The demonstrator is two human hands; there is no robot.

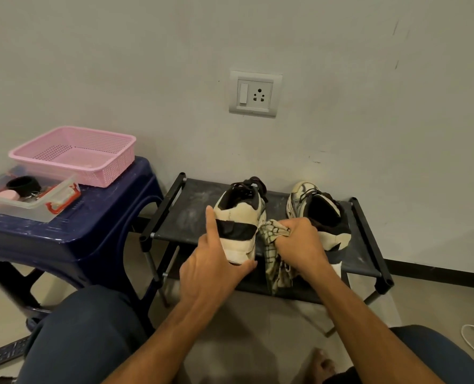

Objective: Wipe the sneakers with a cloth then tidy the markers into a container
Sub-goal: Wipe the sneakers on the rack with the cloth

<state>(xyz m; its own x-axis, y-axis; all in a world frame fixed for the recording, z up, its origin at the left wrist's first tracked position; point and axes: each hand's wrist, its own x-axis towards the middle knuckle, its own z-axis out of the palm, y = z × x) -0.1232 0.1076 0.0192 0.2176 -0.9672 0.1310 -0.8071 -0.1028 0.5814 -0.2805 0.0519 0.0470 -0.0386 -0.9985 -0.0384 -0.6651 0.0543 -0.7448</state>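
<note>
Lowest in the frame are my legs (86,336) in dark trousers. Just above them, in the middle, my left hand (213,261) grips the heel of the cream sneaker (241,217), thumb under its sole, while my right hand (299,242) is squeezed tight round the checked cloth (271,245) in the gap beside the other sneaker (316,212). Both shoes stand on the black rack (191,206); at the left a pink basket (72,153) and a clear box (28,209) sit on a blue stool (64,239).

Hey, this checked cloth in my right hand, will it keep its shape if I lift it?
Probably floppy: below the right hand the cloth hangs limp past the front of the rack. Likely light, since a bunched grip holds it. It should mould round the sneaker that the left hand holds.
</note>
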